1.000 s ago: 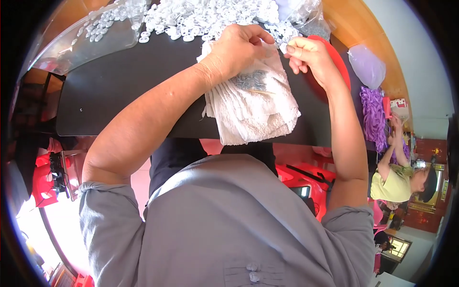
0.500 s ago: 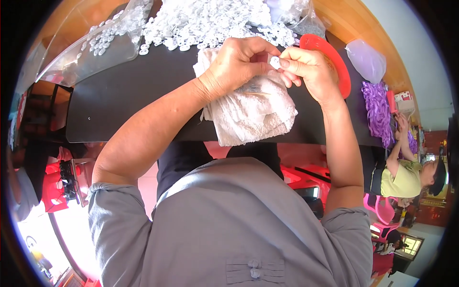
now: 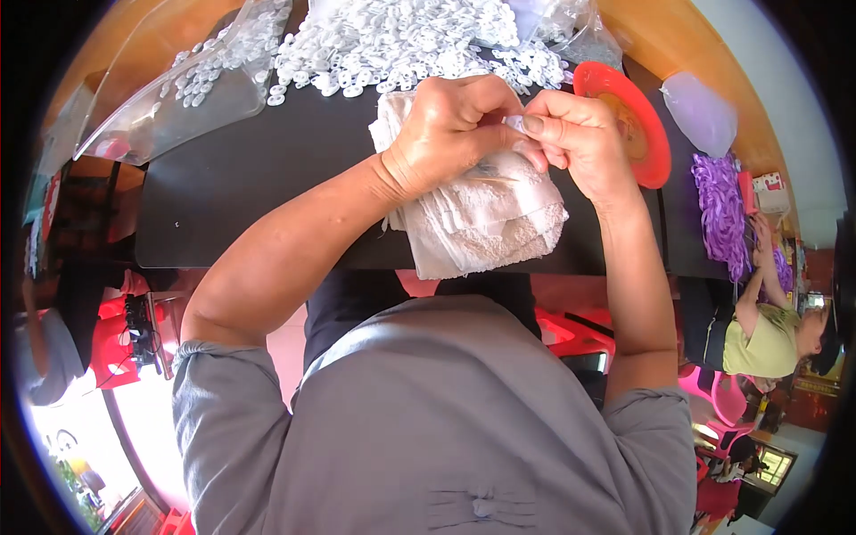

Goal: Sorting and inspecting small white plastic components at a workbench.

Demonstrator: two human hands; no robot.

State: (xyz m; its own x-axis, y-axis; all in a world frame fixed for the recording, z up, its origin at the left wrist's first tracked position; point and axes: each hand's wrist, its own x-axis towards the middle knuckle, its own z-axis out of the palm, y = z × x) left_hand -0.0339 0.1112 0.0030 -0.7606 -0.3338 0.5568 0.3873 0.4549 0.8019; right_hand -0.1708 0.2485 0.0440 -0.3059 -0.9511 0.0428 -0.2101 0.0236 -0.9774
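Observation:
My left hand (image 3: 450, 129) and my right hand (image 3: 584, 143) meet above a folded whitish towel (image 3: 499, 227). Between their fingertips is a small white plastic piece (image 3: 514, 122), pinched from both sides and mostly covered by the fingers. Both hands are closed, thumbs against forefingers. Just beyond them spreads a heap of small white oval pieces with holes (image 3: 392, 45). The towel lies under my wrists at the near edge of the black table (image 3: 259, 178). Close to my right hand stands a red round dish (image 3: 658, 134) with something orange-brown inside.
At the far left, a clear plastic tray (image 3: 192, 120) holds more white pieces. Clear plastic bags (image 3: 584, 36) lie behind the heap. On the right are a pale plastic bag (image 3: 700, 111) and a bundle of purple ribbon (image 3: 720, 209). Another person in yellow-green (image 3: 762, 343) works farther right.
My hands have drawn closer together, and the white piece now shows less between the fingers. The whole view has shifted slightly, moving the table's things a little to the right.

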